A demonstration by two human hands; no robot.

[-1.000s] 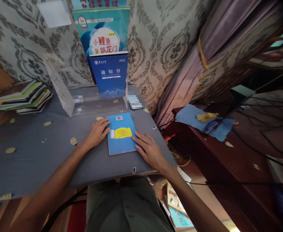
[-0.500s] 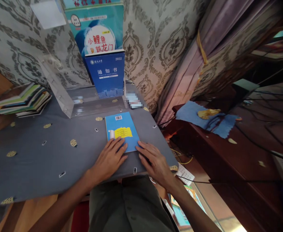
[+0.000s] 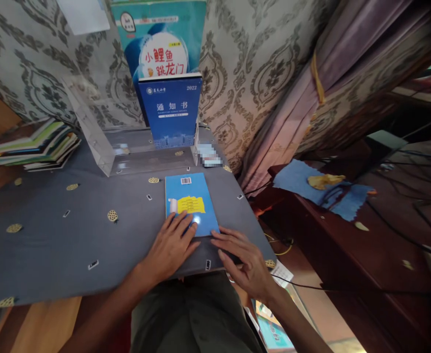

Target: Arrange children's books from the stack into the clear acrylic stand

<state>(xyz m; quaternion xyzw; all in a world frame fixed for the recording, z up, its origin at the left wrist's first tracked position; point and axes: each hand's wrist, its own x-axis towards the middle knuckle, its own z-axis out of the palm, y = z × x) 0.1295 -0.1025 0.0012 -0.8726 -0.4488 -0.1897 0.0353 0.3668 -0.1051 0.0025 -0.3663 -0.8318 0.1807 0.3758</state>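
Observation:
A light-blue book [image 3: 200,188] lies flat near the front edge of the cloth-covered table [image 3: 53,245], its barcode and a yellow patch facing up. My left hand [image 3: 173,245] rests on the book's lower left part, palm down, with fingers stretched out. At the lower right corner is my right hand [image 3: 245,260], its fingers extended and the thumb apart from them; the fingertips touch or nearly touch the book's edge. Behind the book stands a clear plastic rack [image 3: 145,162] with a dark-blue booklet [image 3: 173,117] upright in it and a teal book [image 3: 160,37] behind that.
On the table's left lies a stack of books [image 3: 38,144]. A pixelated small item [image 3: 210,155] sits right of the rack. To the right, a dark-red wooden surface [image 3: 362,274] carries a blue cloth [image 3: 292,181] and black cables. Books [image 3: 274,333] lie on the floor below.
My right hand has shifted slightly down and turned, its thumb now farther from the fingers. My left hand stays on the book. The whole view has moved a little.

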